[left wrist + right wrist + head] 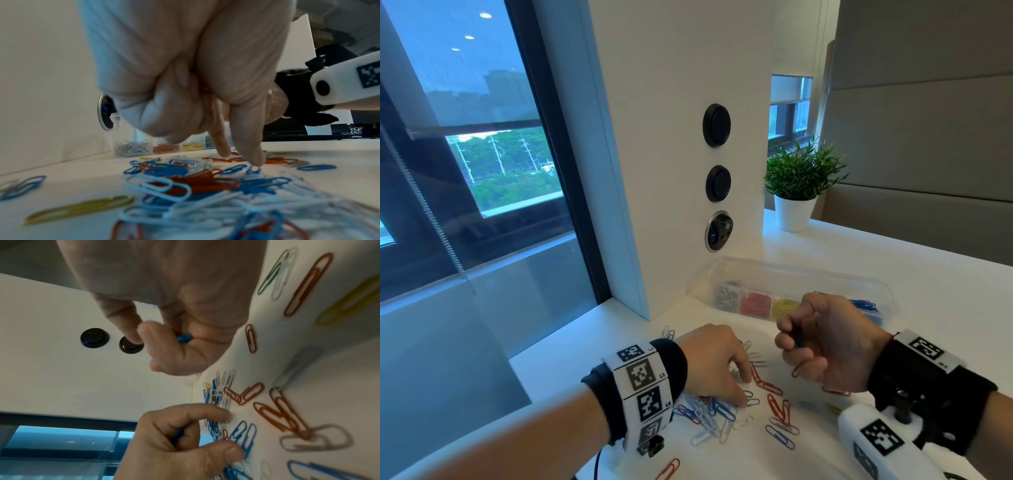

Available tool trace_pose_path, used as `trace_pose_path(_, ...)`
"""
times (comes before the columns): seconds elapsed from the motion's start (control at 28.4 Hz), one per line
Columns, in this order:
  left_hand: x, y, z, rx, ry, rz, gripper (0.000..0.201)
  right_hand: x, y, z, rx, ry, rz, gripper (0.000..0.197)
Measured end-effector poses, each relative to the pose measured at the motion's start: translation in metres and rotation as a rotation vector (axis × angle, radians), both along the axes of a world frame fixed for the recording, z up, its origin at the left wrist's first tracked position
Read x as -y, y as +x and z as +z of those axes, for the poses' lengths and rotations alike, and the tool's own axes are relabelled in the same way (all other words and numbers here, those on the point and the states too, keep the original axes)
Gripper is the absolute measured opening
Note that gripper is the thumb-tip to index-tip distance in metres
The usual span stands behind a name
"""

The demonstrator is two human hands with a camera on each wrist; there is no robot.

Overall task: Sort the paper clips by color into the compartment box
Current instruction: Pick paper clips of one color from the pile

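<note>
The right hand (825, 342) was raised above the white surface (893, 274), fingers curled around blue paper clips (184, 338). The left hand (717, 359) reached down with fingertips (255, 155) on the loose pile of blue, white and red paper clips (722, 411), which pointed every way, and gripped a blue clip (177, 435). Beyond, the clear plastic compartment box (791, 277) ran left to right, holding sorted clips.

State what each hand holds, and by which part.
The right hand holds blue clips in its curled fingers; the part cannot be told. The left hand seems to hold one too.
</note>
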State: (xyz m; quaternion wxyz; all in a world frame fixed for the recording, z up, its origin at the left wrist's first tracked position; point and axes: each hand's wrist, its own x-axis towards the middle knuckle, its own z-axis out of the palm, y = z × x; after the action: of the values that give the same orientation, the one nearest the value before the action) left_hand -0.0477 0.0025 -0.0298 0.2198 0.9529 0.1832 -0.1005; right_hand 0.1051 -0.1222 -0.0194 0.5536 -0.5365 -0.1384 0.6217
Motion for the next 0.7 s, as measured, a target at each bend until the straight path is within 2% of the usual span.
trace_pose_path(0.07, 0.001, 0.001, 0.001, -0.006, 0.039, -0.002, 0.032, -0.002, 0.0, -0.002, 0.046, -0.048, 0.007, 0.005)
trace_pose_path(0.14, 0.004, 0.003, 0.001, -0.015, 0.064, -0.039, 0.023, -0.006, -0.001, -0.007, 0.189, -0.124, 0.023, 0.009)
trace_pose_path(0.21, 0.008, 0.008, 0.0, -0.033, 0.122, -0.09, 0.016, -0.01, -0.001, -0.014, 0.518, -0.2, 0.064, 0.014)
trace_pose_path(0.28, 0.011, 0.013, -0.002, -0.083, 0.171, -0.11, 0.013, -0.015, -0.004, -0.016, 0.831, -0.232, 0.16, 0.009)
trace_pose_path(0.42, 0.008, 0.016, -0.006, -0.169, 0.176, -0.15, 0.013, -0.023, -0.001, -0.007, 1.195, -0.191, 0.294, 0.013)
trace_pose_path(0.63, 0.002, 0.017, -0.002, -0.258, 0.154, -0.217, 0.015, -0.03, 0.003, 0.0, 1.322, -0.152, 0.316, 0.013)
trace_pose_path(0.7, -0.006, 0.013, 0.006, -0.27, 0.068, -0.202, 0.017, -0.035, 0.003, 0.0, 1.387, -0.138, 0.348, 0.014)
